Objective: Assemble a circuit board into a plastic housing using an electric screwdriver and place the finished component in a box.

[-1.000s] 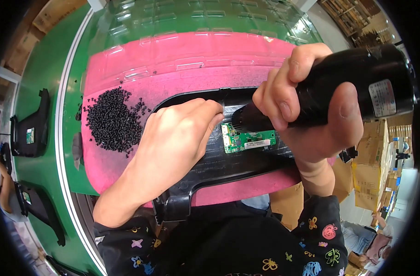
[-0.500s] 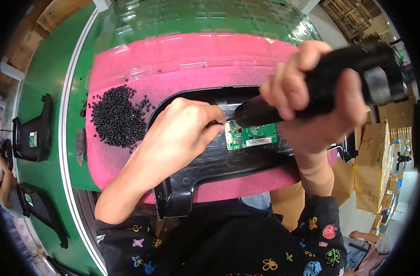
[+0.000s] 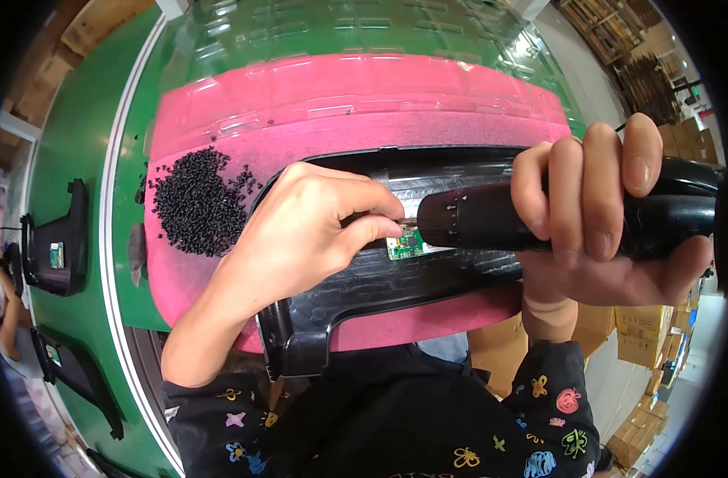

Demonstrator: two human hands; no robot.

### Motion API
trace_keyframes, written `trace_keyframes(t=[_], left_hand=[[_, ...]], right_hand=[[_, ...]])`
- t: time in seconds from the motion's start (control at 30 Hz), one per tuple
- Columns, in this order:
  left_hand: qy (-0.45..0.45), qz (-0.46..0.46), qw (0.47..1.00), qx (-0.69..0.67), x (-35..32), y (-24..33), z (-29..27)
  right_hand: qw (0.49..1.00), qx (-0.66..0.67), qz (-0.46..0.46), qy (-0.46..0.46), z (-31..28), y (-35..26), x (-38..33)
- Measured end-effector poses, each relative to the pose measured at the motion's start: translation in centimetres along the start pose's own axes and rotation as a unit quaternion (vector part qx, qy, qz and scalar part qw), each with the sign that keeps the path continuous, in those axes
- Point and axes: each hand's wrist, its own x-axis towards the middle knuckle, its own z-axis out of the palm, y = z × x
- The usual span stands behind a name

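The right hand (image 3: 595, 215) grips a black electric screwdriver (image 3: 539, 219) lying sideways, tip pointing left at the small green circuit board (image 3: 406, 245). The left hand (image 3: 316, 231) pinches something tiny there.

A heap of small black plastic pellets (image 3: 193, 203) lay on a pink foam mat (image 3: 340, 95), which covered the green surface (image 3: 77, 135). Brown cardboard boxes (image 3: 647, 334) stood beyond the right edge.

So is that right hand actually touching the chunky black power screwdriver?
Touching. The head view shows the right hand wrapped around the black power screwdriver, its fingers curled over the barrel with no gap.
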Motion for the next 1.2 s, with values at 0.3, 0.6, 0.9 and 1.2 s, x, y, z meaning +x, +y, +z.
trace_keyframes(t=[0.3, 0.6, 0.9, 1.2], left_hand=[[-0.062, -0.005, 0.998, 0.007, -0.1, -0.4, 0.1], [0.045, -0.069, 0.996, -0.016, -0.1, 0.0, 0.2], [0.054, -0.054, 0.996, 0.056, -0.5, -0.8, 0.2], [-0.082, 0.077, 0.99, 0.084, 0.0, -0.8, 0.0]], right_hand=[[0.997, 0.023, 0.076, -0.013, 1.1, 1.2, -0.6], [0.971, -0.07, 0.22, 0.056, 3.9, 0.6, -0.3], [0.974, -0.077, 0.192, -0.089, 3.3, 2.8, -0.1], [1.0, -0.017, 0.004, -0.013, 3.0, 0.8, 0.0]])
